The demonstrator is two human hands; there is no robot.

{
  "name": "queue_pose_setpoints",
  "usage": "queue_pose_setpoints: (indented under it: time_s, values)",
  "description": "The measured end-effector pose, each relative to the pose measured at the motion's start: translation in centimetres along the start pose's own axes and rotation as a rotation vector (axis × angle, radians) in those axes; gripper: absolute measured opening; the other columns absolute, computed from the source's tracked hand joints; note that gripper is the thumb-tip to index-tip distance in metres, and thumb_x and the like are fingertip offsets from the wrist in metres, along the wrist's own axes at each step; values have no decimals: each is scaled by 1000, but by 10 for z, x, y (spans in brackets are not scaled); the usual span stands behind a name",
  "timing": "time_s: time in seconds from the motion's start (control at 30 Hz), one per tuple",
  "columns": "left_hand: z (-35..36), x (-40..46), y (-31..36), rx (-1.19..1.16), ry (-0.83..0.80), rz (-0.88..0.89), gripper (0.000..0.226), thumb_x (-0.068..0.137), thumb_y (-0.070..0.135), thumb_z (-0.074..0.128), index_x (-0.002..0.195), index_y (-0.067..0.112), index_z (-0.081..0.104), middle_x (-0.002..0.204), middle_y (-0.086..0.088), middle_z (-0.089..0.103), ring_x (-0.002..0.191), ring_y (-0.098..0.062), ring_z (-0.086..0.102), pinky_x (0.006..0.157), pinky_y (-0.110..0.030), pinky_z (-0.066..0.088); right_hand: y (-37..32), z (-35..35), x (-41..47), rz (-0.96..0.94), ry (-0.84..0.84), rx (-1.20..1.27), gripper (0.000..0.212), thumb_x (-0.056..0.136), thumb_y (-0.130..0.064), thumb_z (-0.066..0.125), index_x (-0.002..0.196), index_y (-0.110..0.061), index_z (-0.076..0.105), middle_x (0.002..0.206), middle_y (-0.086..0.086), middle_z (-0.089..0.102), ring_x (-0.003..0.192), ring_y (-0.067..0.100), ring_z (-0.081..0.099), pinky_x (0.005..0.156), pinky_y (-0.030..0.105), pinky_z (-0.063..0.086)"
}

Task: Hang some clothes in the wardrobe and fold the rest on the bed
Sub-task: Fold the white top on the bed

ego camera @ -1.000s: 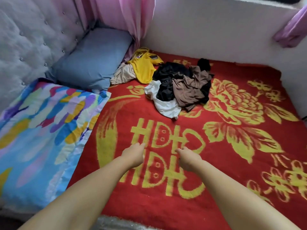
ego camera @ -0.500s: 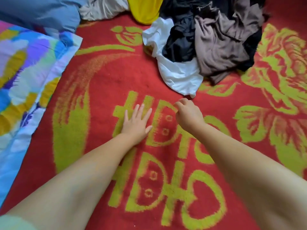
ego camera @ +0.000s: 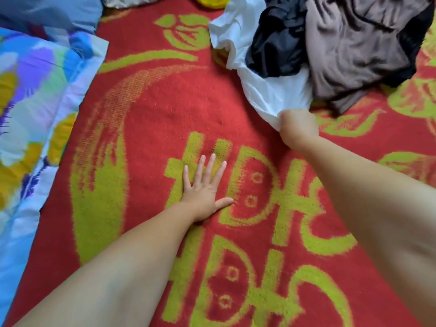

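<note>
Left hand lies flat on the red blanket, fingers straight and spread, holding nothing. Farther out, right hand is clenched on the near edge of a white garment. Black cloth and brown cloth are heaped on the white one. Patterned quilt lies left; blue pillow and yellow cloth lie farthest.

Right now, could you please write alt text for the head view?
The right hand grips the white garment at the edge of a clothes pile, while the left hand lies flat on the red-and-yellow blanket.
</note>
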State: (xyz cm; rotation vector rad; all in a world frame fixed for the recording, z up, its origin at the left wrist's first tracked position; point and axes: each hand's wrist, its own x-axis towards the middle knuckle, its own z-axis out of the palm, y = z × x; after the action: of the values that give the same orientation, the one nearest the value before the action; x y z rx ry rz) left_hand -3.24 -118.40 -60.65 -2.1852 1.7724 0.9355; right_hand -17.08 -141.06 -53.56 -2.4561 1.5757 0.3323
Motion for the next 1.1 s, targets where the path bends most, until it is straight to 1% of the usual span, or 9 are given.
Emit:
queue_pose_setpoints:
  time_s: [0.17,0.3,0.37,0.47,0.73,0.8,0.87,0.93,1.1]
  values:
    - [-19,3,-1,-64,-114,-13,89,86,75,31,134,45,-37,141,10,-51,129,-14,-48,106,-54,-26,-22,-3,-41,8,-141,1,15,86,-11,48,77,-16,58,89,10,62,76,30,49,62,31,32]
    - [-69,-13,17,-447,-247,-85,69,93,66,27,152,33,13,160,11,-6,147,-13,-9,119,-38,0,-30,0,-107,-33,-332,-7,22,90,-18,50,101,-13,67,103,11,67,95,32,62,69,28,38]
    - [-86,-33,32,-965,-324,-135,53,98,58,29,140,28,42,140,11,41,134,-15,37,97,-15,38,-39,1,-150,-80,-423,66,24,92,-19,47,102,-9,67,106,13,67,99,33,62,71,30,40]
    - [-82,-81,59,-1511,-331,-331,39,97,49,44,116,17,58,113,-1,62,101,-17,60,80,-28,48,-61,-7,-213,-135,-588,225,28,95,-20,42,90,-3,63,97,16,65,96,36,60,72,33,41]
    - [-44,-173,84,-1463,-148,-742,14,93,0,51,100,-9,59,71,-14,53,81,-22,45,62,-27,45,-73,-26,-337,-89,-890,495,34,95,-8,35,62,-14,32,60,1,30,55,16,28,47,23,22]
    - [-52,-198,88,-1427,-168,-663,31,93,-1,49,120,-18,49,75,-22,63,110,-27,40,47,-20,44,-67,-35,-354,-26,-956,545,24,97,-7,31,80,-10,49,70,0,39,62,14,34,54,23,28]
    - [-67,-221,90,-1496,-210,-519,28,91,-2,51,118,-5,58,88,-19,70,82,-30,66,60,-27,55,-65,-46,-360,7,-943,578,23,90,-3,41,92,-15,60,78,0,48,75,19,45,59,22,36]
    - [-87,-237,92,-1490,-193,-395,22,91,-1,51,110,1,63,103,-19,67,96,-32,65,87,-42,53,-62,-61,-367,33,-913,637,29,72,3,42,68,-23,53,67,0,48,71,20,47,60,26,39]
    - [-170,-265,104,-1471,-185,-3,26,96,3,49,120,-1,57,95,-14,65,85,-23,63,72,-31,50,-46,-110,-377,180,-831,1181,32,71,6,40,57,-17,57,50,-3,47,45,11,46,48,24,37]
